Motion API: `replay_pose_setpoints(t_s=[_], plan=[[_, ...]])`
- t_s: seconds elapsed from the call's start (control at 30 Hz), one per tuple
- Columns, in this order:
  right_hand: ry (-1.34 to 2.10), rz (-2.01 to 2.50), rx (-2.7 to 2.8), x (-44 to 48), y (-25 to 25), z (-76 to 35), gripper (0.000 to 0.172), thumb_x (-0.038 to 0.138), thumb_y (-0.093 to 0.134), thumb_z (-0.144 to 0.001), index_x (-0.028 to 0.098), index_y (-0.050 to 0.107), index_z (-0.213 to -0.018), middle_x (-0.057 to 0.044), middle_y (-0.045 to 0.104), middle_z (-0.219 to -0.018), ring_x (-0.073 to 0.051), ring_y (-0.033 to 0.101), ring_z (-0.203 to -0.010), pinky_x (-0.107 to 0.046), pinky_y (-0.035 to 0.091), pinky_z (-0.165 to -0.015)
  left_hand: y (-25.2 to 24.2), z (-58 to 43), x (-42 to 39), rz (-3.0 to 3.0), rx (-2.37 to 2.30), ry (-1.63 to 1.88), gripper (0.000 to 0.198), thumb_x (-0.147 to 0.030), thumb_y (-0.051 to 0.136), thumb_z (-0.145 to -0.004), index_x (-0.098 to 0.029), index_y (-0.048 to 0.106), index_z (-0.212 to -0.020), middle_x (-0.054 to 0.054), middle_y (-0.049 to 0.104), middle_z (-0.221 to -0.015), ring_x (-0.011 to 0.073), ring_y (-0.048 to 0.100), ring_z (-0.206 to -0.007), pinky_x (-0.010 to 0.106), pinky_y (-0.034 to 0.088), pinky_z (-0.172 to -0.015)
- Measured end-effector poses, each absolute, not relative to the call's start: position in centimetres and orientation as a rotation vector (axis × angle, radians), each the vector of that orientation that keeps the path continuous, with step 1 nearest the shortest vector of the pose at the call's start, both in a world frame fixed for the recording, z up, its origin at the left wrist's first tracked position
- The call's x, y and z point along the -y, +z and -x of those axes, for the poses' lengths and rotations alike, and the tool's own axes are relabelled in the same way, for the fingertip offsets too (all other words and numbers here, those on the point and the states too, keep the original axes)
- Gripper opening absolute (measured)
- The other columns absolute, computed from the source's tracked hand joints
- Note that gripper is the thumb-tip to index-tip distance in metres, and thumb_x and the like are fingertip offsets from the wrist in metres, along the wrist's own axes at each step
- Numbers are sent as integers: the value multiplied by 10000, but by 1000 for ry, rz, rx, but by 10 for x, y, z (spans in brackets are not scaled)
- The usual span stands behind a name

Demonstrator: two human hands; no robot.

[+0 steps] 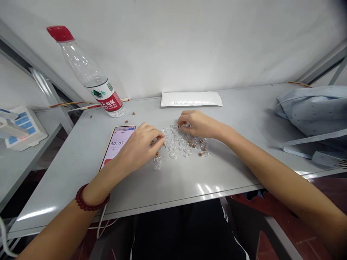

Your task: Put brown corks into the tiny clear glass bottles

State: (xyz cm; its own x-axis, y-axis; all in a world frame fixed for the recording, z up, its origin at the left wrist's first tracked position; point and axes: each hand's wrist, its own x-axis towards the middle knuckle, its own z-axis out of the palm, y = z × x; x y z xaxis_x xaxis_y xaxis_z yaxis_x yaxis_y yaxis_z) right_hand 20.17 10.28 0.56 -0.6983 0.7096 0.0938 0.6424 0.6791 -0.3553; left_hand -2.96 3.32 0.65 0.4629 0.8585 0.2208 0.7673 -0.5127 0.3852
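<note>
Gently, your right hand (199,124) is pinching a tiny clear glass vial (184,125), likely fragile and slippery; your left hand (137,150) is hovering, its grip unclear.

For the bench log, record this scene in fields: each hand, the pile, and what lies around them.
Left hand: fingers at the pile's edge, red bead bracelet on the wrist
Right hand: pinching a small clear piece
Pile: tiny clear vials and small brown stoppers
Nearby: phone showing a timer, water bottle, white padded envelope
</note>
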Motion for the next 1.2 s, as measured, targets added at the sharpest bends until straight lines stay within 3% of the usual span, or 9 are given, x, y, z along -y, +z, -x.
replay_pose_setpoints(t_s=[0.17, 0.33, 0.47, 0.73, 0.9, 1.0, 1.1, 1.2], plan=[[190, 792, 2522, -86, 2, -187, 101, 138, 508, -908, 141, 608, -924, -85, 643, -882, -172, 544, -763, -301, 420, -685, 8, 26, -31, -2217, -1524, 609, 391, -484, 491, -945, -201, 687, -1130, 38, 722, -874, 217, 632, -828, 344, 500, -749], [15, 589, 2508, -71, -10, -172, 216, 157, 386, -991, 141, 600, -962, -99, 659, -860, -173, 545, -748, -317, 442, -693, 14, 22, -29, -2097, -1475, 610, 363, -442, 415, -973, -193, 641, -835, 16, 692, -769, 162, 586, -640, 291, 436, -589], [65, 643, 2545, -74, -11, -175, 244, 160, 362, -997, 135, 605, -980, -114, 668, -894, -178, 558, -772, -318, 448, -693, 17, 20, -26, -2105, -1520, 655, 279, -366, 458, -919, -201, 551, -715, -9, 619, -680, 130, 494, -548, 273, 382, -529], [240, 868, 2557, -91, -2, -194, 206, 142, 424, -962, 130, 629, -982, -94, 660, -896, -155, 531, -721, -302, 407, -660, 31, 36, -31, -2210, -1672, 585, 273, -376, 502, -810, -219, 548, -591, -10, 655, -660, 172, 550, -650, 307, 411, -632], [280, 919, 2594, -93, 3, -199, 211, 159, 450, -958, 118, 656, -981, -105, 667, -936, -164, 555, -771, -308, 415, -697, 34, 44, -34, -2172, -1836, 569, 269, -365, 496, -797, -223, 534, -573, -23, 601, -592, 155, 499, -562, 307, 406, -597], [279, 1008, 2616, -97, 4, -202, 211, 145, 459, -941, 127, 669, -957, -95, 661, -925, -160, 545, -764, -304, 405, -688, 36, 60, -44, -2131, -1987, 593, 222, -359, 498, -808, -226, 589, -657, -10, 656, -667, 176, 568, -611, 320, 451, -655], [284, 1054, 2644, -102, 2, -205, 210, 123, 471, -925, 124, 678, -959, -93, 652, -921, -166, 546, -782, -306, 412, -707, 41, 78, -67, -2132, -2062, 550, 240, -362, 517, -804, -204, 672, -896, 57, 743, -903, 240, 663, -766, 368, 495, -759], [276, 1056, 2685, -105, -1, -207, 217, 121, 479, -927, 111, 689, -978, -112, 649, -943, -191, 559, -839, -328, 428, -760, 41, 82, -101, -2356, -1921, 251, 345, -314, 473, -814, -170, 687, -1043, 121, 745, -1084, 284, 688, -946, 398, 498, -877]])
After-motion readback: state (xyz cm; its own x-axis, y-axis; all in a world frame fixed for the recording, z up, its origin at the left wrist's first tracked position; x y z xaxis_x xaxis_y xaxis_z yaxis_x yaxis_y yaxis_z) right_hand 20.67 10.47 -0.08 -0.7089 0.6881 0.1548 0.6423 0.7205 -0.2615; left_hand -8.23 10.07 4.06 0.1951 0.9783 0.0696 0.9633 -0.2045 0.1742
